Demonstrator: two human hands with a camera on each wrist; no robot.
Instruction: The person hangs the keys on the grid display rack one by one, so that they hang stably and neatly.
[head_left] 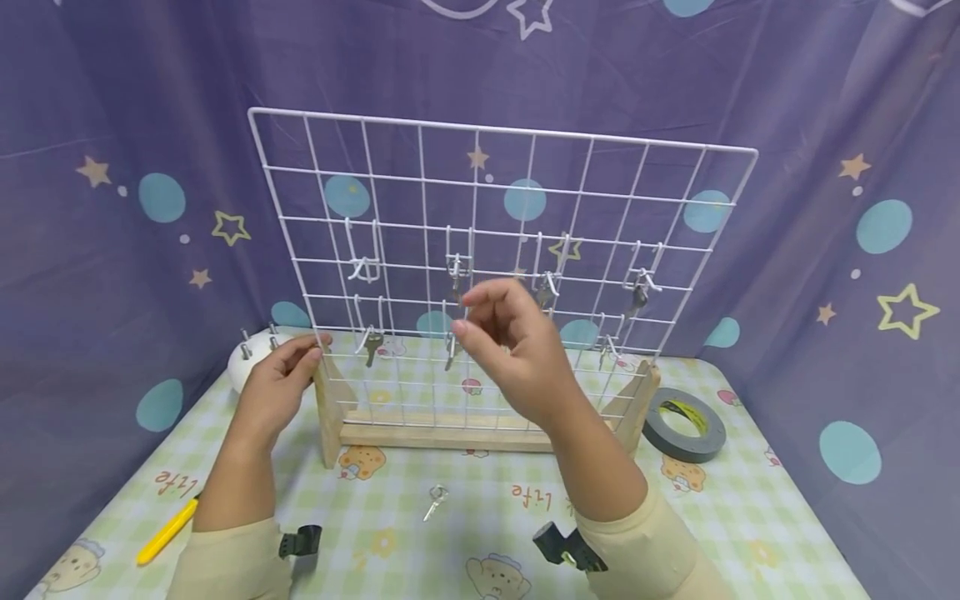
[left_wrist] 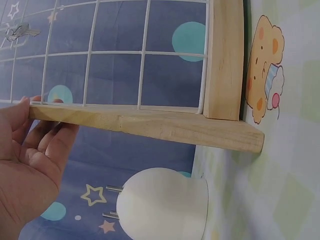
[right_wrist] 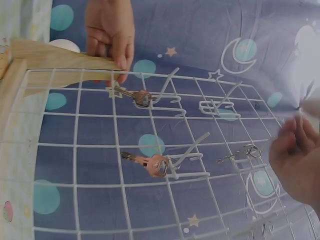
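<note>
A white wire grid point(head_left: 506, 130) stands upright in a wooden stand point(head_left: 450, 437). My left hand point(head_left: 279, 385) grips the top of the stand's left upright point(left_wrist: 150, 129), thumb on one side and fingers on the other. In front of the grid my right hand point(head_left: 521, 358) hovers with fingers loosely bent, thumb and fingertips apart, nothing visible between them. Close by, a silver key point(right_wrist: 245, 152) hangs on an upper hook. More keys hang on other hooks, among them a copper-toned key point(right_wrist: 157, 165). The upper left hook point(head_left: 364, 268) bears no key.
A loose key point(head_left: 437, 502) lies on the checked tablecloth before the stand. Grey tape point(head_left: 671, 446) lies at right, a yellow-handled tool point(head_left: 167, 532) at left. Behind my left hand sits a white rounded object point(left_wrist: 160, 205) with metal pegs. A purple curtain point(head_left: 480, 75) hangs behind.
</note>
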